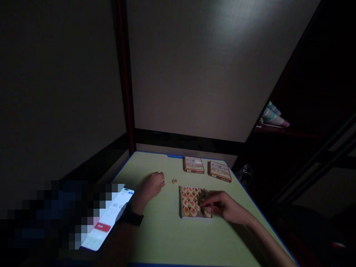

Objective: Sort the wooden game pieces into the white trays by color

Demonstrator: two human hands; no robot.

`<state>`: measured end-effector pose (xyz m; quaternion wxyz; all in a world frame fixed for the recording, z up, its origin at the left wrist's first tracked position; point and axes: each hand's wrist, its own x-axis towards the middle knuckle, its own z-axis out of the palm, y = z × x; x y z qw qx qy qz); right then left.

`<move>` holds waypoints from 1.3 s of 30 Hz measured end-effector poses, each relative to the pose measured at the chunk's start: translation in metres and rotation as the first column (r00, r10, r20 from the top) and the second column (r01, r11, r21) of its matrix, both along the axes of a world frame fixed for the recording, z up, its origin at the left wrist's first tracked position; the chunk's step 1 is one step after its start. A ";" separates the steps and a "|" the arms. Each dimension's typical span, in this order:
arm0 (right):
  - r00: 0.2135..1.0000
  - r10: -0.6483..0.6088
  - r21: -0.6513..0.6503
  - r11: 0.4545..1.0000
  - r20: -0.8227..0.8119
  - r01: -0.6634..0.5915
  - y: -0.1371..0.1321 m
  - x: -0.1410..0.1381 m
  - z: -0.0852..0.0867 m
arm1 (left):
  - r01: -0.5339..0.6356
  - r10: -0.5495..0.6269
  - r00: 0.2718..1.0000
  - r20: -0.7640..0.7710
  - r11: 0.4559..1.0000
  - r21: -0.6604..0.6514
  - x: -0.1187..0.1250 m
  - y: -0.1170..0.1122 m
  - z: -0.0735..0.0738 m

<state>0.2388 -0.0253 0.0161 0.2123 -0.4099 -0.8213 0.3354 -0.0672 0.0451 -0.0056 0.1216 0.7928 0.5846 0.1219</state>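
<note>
Our right hand (pixel 222 207) hangs over the near right corner of the shallow tray (pixel 181 202), fingers bent down onto the round game pieces (pixel 189 202) packed there in rows, though the dimness hides whether it pinches one. Our left hand (pixel 151 185) rests curled on the green table (pixel 167 237) left of the tray with a pale disc (pixel 163 181) at its fingertips, gripped or not we cannot tell. A loose piece (pixel 174 181) lies between hand and tray, likely kept within easy reach. Two flat boxes (pixel 194 164) sit back by the far edge and a lit phone (pixel 111 218) lies at the near left, so bare table shows in front of the tray and between our hands.
</note>
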 end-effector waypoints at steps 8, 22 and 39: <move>0.906 -0.148 0.403 0.915 0.396 -0.026 0.065 -0.087 0.024 | 0.030 -0.040 0.992 0.121 0.996 0.087 0.005 0.011 -0.010; 0.878 -0.106 0.399 0.911 0.466 -0.101 0.095 -0.118 0.006 | -0.131 0.150 0.829 0.538 0.989 -0.073 0.014 0.016 -0.009; 0.998 -0.049 0.545 0.839 0.047 0.016 0.060 -0.094 -0.006 | 0.382 0.290 0.268 0.919 0.843 -0.377 0.025 -0.004 0.006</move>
